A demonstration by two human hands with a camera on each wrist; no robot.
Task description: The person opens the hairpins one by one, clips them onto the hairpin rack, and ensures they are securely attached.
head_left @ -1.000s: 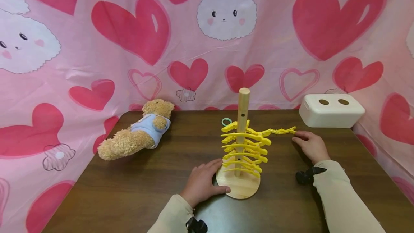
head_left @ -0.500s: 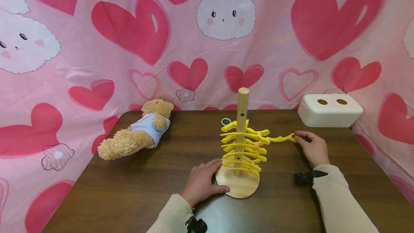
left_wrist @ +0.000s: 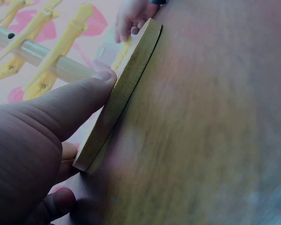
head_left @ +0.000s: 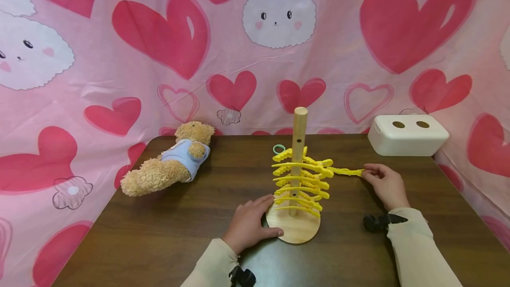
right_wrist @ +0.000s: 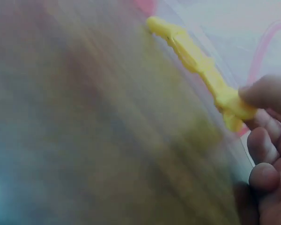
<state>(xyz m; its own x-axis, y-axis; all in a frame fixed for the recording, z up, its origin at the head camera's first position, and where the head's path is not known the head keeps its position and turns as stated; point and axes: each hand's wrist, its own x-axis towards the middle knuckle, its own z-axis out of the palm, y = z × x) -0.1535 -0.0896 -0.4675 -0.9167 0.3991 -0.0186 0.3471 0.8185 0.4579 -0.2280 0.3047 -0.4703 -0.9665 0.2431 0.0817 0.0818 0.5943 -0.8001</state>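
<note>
A wooden post on a round base (head_left: 292, 229) stands upright, with several yellow hair clips (head_left: 301, 181) clamped along it, one above another. My left hand (head_left: 251, 225) holds the left rim of this base, thumb at the front and fingers behind; in the left wrist view the thumb (left_wrist: 84, 101) lies on the base's edge. To the right of the post, my right hand (head_left: 386, 185) pinches one end of another yellow hair clip (right_wrist: 192, 58) between thumb and finger. That clip points left, its far end overlapping the clips on the post in the head view; whether they touch, I cannot tell.
A teddy bear (head_left: 179, 158) in a blue shirt lies at the back left. Behind the post is a small mint-green ring (head_left: 279, 149). A white box (head_left: 408, 138) with two round holes stands at the back right, before a pink curtain (head_left: 235, 34).
The clip in my right hand has come down slightly and now lies nearly level, its toothed jaws seen edge-on. My left hand has stayed on the base.
</note>
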